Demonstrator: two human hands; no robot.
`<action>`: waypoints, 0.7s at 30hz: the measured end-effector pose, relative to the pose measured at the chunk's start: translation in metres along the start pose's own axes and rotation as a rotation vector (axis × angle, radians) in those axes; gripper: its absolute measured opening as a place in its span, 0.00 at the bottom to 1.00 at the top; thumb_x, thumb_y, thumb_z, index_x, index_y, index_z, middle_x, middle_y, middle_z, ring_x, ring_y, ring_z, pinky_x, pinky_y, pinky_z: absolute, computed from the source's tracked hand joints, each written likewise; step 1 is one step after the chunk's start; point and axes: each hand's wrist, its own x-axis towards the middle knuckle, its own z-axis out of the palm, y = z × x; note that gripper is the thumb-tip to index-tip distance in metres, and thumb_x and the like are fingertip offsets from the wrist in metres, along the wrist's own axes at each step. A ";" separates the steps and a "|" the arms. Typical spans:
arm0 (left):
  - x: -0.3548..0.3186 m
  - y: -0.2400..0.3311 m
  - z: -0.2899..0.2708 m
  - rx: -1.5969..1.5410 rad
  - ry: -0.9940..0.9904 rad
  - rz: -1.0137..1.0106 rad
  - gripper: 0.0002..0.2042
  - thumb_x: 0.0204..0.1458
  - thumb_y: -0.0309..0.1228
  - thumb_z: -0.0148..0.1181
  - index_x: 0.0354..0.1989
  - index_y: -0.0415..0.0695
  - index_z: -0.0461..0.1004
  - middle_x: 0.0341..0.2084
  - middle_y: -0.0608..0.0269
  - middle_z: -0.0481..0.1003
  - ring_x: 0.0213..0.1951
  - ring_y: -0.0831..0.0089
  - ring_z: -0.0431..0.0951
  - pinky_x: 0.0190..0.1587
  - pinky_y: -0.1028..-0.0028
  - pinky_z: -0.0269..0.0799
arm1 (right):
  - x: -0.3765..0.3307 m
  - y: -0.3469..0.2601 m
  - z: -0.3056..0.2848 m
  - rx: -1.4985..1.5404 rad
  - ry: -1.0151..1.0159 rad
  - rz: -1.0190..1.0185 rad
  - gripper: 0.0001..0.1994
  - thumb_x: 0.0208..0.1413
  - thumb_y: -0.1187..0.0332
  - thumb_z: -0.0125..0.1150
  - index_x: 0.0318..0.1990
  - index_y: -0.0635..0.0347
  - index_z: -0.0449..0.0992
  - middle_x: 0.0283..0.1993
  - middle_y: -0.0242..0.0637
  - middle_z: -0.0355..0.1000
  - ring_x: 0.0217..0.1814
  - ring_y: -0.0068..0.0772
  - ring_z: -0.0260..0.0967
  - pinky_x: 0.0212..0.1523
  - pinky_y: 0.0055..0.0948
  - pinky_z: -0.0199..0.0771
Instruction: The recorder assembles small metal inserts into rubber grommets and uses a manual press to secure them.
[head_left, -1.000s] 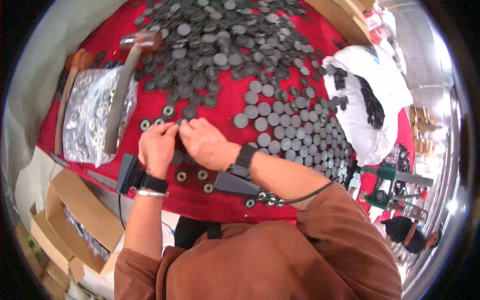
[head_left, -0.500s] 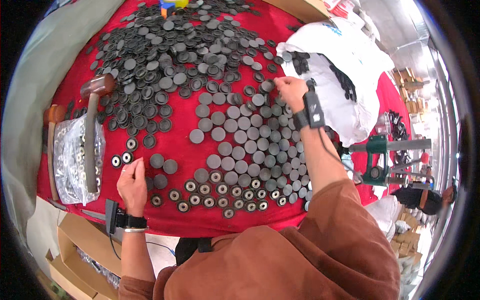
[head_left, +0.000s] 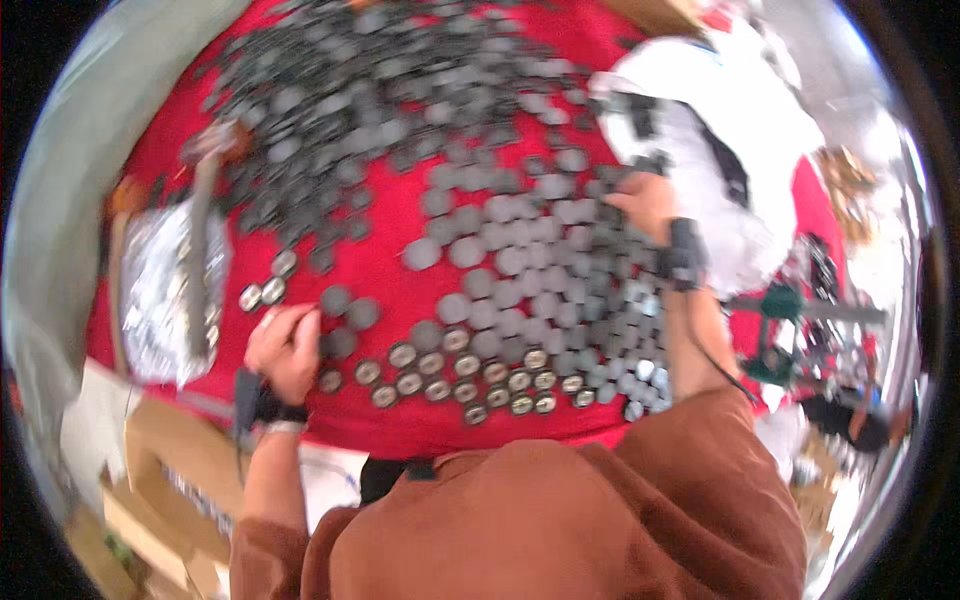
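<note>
Right hand [head_left: 645, 207] by discs [head_left: 510, 262], white bag [head_left: 703, 190]

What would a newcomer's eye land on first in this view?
Probably the mass of dark discs strewn over the far part of the bright red cloth. Next, likely the white bag at the upper right, with the right hand by its left edge. At the left, a mallet lies with its handle across a clear bag.
</note>
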 end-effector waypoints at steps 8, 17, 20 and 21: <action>-0.007 -0.019 0.005 0.029 0.042 -0.014 0.04 0.42 0.30 0.65 0.24 0.44 0.77 0.16 0.63 0.73 0.18 0.69 0.74 0.22 0.73 0.68 | -0.022 0.001 0.013 0.238 0.046 0.120 0.19 0.45 0.61 0.65 0.40 0.66 0.77 0.29 0.43 0.76 0.24 0.32 0.74 0.28 0.30 0.74; -0.003 -0.033 0.004 0.086 0.323 -0.090 0.14 0.45 0.27 0.63 0.43 0.42 0.74 0.34 0.55 0.69 0.24 0.61 0.74 0.25 0.68 0.72 | -0.019 -0.002 0.024 0.305 0.026 0.197 0.14 0.44 0.73 0.64 0.40 0.69 0.76 0.25 0.37 0.73 0.20 0.24 0.69 0.17 0.23 0.66; 0.006 -0.027 -0.003 0.224 0.206 -0.175 0.14 0.47 0.32 0.62 0.42 0.43 0.74 0.35 0.54 0.70 0.28 0.58 0.75 0.29 0.65 0.73 | -0.017 -0.004 0.011 0.263 -0.027 0.273 0.17 0.42 0.66 0.65 0.39 0.67 0.76 0.30 0.44 0.76 0.29 0.35 0.76 0.32 0.31 0.75; 0.006 -0.026 -0.006 0.271 0.101 -0.240 0.14 0.47 0.34 0.62 0.42 0.43 0.75 0.37 0.54 0.70 0.29 0.58 0.75 0.32 0.64 0.73 | -0.018 -0.007 0.011 0.079 0.148 0.190 0.15 0.43 0.68 0.65 0.39 0.66 0.76 0.29 0.40 0.76 0.27 0.28 0.74 0.28 0.26 0.74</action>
